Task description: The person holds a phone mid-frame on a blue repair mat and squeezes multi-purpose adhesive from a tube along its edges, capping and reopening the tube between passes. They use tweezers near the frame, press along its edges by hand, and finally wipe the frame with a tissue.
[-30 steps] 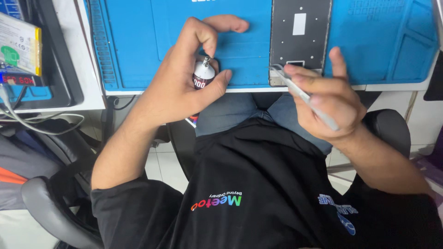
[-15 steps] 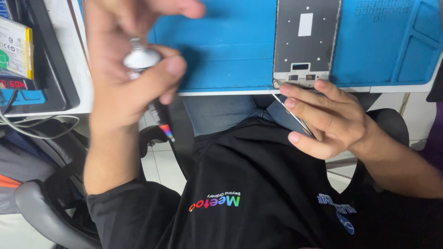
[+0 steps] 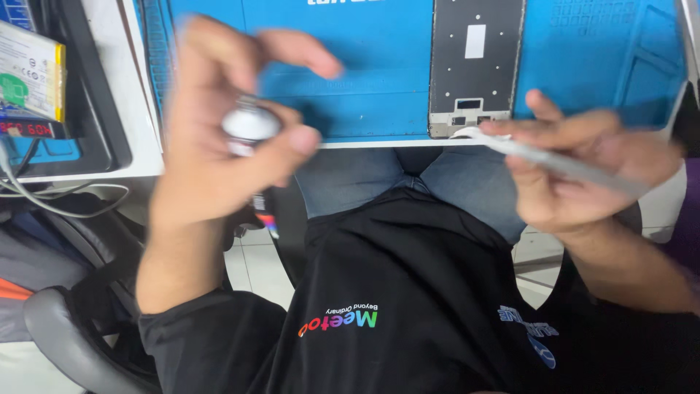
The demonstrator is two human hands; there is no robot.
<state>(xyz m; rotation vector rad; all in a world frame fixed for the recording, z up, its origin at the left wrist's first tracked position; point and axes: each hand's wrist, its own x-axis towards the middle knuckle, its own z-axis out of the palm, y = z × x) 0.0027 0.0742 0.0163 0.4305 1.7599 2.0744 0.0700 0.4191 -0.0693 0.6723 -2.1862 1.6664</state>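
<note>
While the blue mat is sitting at 12 o'clock | left hand is now dropping lower, clamping the small white bottle at 9 o'clock | right hand is rising, pinching the thin white tool at 3 o'clock, beneath the grey phone frame.

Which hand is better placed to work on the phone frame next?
Right hand: its thin white tool has its tip at the phone frame's bottom edge. Left hand is off aside, occupied with a small bottle.

White desk under a blue mat, pale tiled floor, black chair.
</note>
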